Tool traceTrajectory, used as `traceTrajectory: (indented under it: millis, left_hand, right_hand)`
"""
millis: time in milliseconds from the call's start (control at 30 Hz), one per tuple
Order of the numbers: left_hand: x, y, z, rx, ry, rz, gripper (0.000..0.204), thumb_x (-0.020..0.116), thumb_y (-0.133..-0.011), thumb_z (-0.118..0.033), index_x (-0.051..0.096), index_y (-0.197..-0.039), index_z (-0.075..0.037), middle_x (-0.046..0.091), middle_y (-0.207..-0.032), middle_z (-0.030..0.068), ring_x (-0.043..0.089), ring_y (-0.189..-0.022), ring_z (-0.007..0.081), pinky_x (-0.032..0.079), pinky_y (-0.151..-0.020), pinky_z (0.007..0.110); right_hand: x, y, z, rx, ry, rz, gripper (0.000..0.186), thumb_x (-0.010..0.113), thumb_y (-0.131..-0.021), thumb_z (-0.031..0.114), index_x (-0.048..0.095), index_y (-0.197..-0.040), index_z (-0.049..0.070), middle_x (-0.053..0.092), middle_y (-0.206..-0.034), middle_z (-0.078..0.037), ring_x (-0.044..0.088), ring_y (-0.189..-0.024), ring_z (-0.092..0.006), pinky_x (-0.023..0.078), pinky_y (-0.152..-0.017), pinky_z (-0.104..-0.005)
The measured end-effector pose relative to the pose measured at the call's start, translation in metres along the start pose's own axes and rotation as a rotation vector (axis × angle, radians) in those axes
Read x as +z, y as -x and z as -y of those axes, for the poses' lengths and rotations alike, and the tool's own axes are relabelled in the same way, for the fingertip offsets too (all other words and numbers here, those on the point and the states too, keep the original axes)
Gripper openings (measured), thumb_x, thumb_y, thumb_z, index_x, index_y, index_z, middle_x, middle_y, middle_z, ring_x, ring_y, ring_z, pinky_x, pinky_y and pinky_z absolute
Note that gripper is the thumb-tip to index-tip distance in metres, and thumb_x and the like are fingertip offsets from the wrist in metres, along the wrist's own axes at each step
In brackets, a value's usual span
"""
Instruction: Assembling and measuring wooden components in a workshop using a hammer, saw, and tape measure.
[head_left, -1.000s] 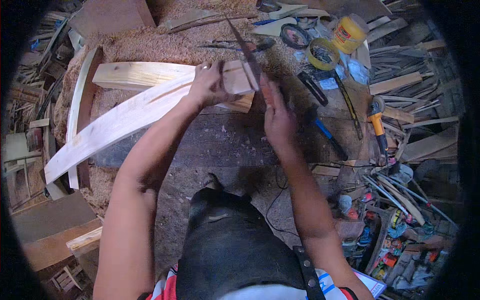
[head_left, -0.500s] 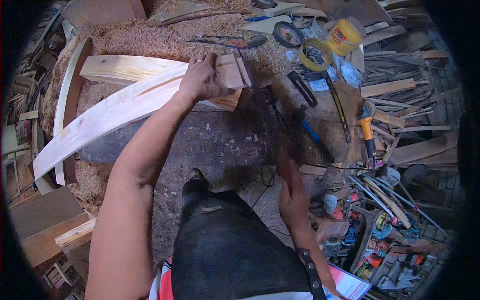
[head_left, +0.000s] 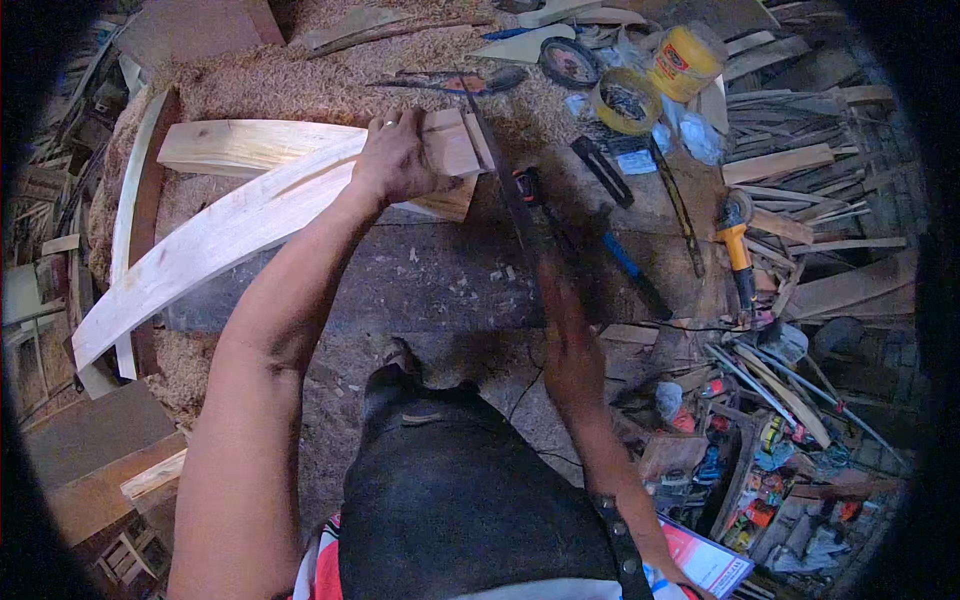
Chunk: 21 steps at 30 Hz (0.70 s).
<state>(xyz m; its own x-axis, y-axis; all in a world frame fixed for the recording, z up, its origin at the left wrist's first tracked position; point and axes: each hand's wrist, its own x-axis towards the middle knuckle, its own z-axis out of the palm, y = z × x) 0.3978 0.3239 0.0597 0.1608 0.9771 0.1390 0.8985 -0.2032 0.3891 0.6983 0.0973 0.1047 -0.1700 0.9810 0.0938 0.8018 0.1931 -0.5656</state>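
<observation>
A pale curved wooden piece (head_left: 215, 235) slants across the bench, its far right end notched. My left hand (head_left: 393, 158), with a ring on one finger, grips that piece close to the notched end. In my right hand (head_left: 572, 365), blurred by motion, is a handsaw; its handle is hidden in the closed fingers. The dark handsaw blade (head_left: 512, 195) runs away from me and lies against the right end of the piece. Underneath, a second pale wooden piece (head_left: 255, 142) crosses the curved one. Another curved board (head_left: 140, 200) stands on edge at the left.
Wood shavings (head_left: 290, 75) cover the bench's far side. To the right lie a blue-handled tool (head_left: 625, 258), a black plane-like tool (head_left: 602, 172), a yellow tub (head_left: 690, 62), an open tub of nails (head_left: 627, 103) and an angle grinder (head_left: 737, 250). Scrap wood and a cluttered toolbox (head_left: 735, 450) lie beyond.
My right hand and the handsaw have moved forward, away from me, along the end of the wood. My left hand keeps its grip on the curved piece. The view has shifted slightly.
</observation>
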Motion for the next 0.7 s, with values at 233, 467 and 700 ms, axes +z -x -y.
traceTrajectory:
  millis: [233,467,700]
  left_hand:
    - [0.007,-0.001,0.007,0.031,-0.054,-0.039,0.115,0.091,-0.060,-0.062,0.050,-0.143,0.006,0.062,-0.135,0.0294,0.055,-0.133,0.0445,0.038,-0.116,0.051]
    - [-0.002,0.002,0.000,0.021,0.003,-0.018,0.111,0.090,-0.063,-0.061,0.050,-0.142,0.006,0.061,-0.137,0.0291,0.055,-0.133,0.0458,0.039,-0.116,0.052]
    - [0.008,0.000,0.002,0.022,-0.023,-0.033,0.107,0.091,-0.063,-0.059,0.051,-0.138,0.005,0.061,-0.132,0.0318,0.053,-0.132,0.0481,0.041,-0.112,0.053]
  right_hand:
    - [0.027,-0.104,0.005,-0.069,-0.010,-0.016,0.055,0.052,-0.108,0.014,0.042,-0.162,0.016,0.062,-0.146,-0.024,0.067,-0.116,-0.0476,0.057,-0.096,-0.0523]
    - [0.024,-0.081,0.007,-0.080,-0.203,-0.082,0.049,0.049,-0.111,0.015,0.045,-0.159,0.010,0.060,-0.149,-0.022,0.059,-0.137,-0.0421,0.048,-0.112,-0.0469]
    - [0.005,-0.020,-0.005,0.021,-0.116,0.105,0.052,0.047,-0.111,0.010,0.042,-0.162,0.011,0.052,-0.160,-0.019,0.047,-0.151,-0.0357,0.041,-0.121,-0.0436]
